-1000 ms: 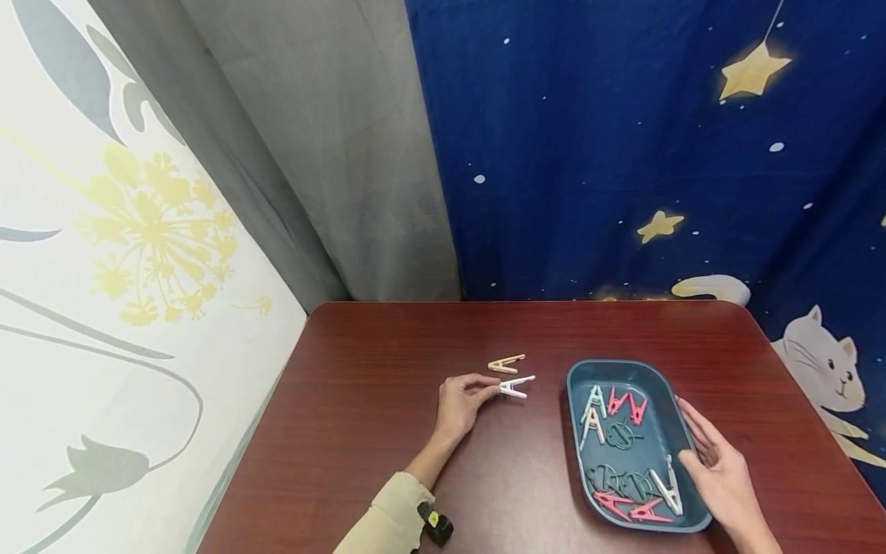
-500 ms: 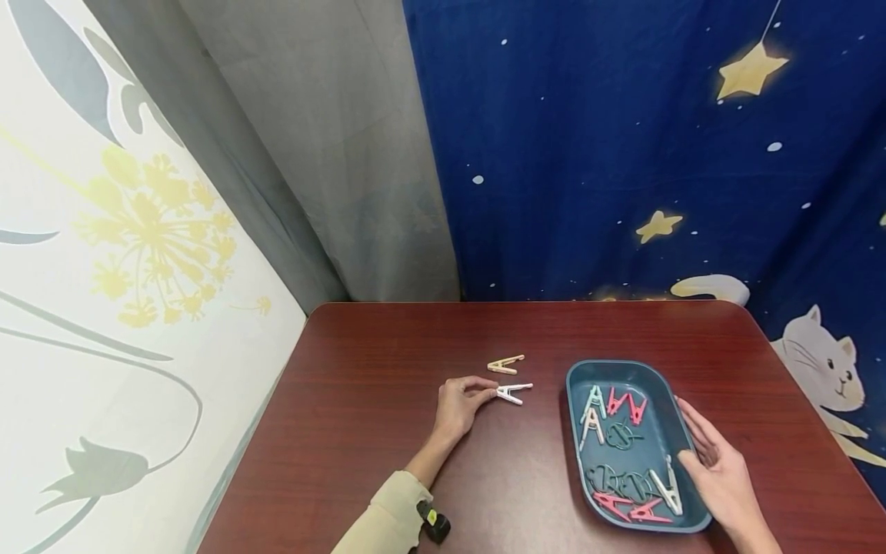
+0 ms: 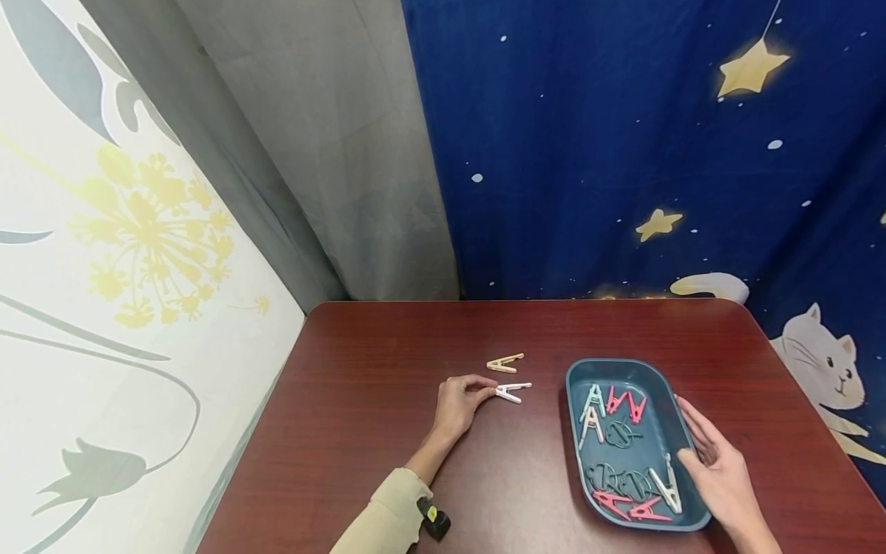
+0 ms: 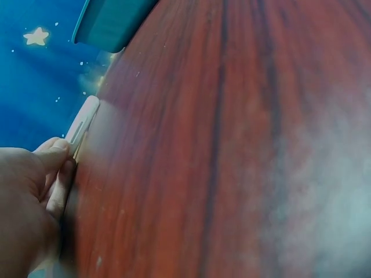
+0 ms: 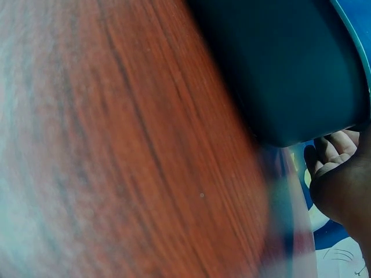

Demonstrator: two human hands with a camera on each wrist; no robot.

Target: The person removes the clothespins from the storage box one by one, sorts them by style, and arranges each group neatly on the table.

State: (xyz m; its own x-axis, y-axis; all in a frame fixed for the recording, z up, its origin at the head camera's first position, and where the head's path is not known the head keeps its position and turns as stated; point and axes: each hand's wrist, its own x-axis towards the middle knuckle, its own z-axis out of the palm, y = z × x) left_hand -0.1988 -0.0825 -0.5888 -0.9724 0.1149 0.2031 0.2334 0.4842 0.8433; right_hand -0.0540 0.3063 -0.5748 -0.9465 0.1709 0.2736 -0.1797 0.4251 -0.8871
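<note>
In the head view, my left hand (image 3: 457,406) pinches a white clothespin (image 3: 511,393) by one end, thumb against fingers, at the tabletop. The left wrist view shows the clothespin (image 4: 83,124) between thumb and fingertips. A beige clothespin (image 3: 504,364) lies just beyond it. On the right, my right hand (image 3: 720,469) holds the long side of a dark blue-green plastic tray (image 3: 626,368), thumb at the rim and fingers along the outer wall. Inside lie pink clothespins (image 3: 612,504), a mint one (image 3: 594,400), a peach one (image 3: 591,425), a white one (image 3: 667,486) and several dark green looped clips (image 3: 621,435).
The reddish-brown wooden table (image 3: 388,346) ends at a back edge against a grey curtain (image 3: 332,154) and a blue starry curtain (image 3: 588,154). A patterned white wall (image 3: 104,308) borders the left. A black wrist device (image 3: 434,521) sits at my left sleeve.
The white clothespin in my left hand has shifted slightly toward me and turned a little. My right hand and the tray have stayed put.
</note>
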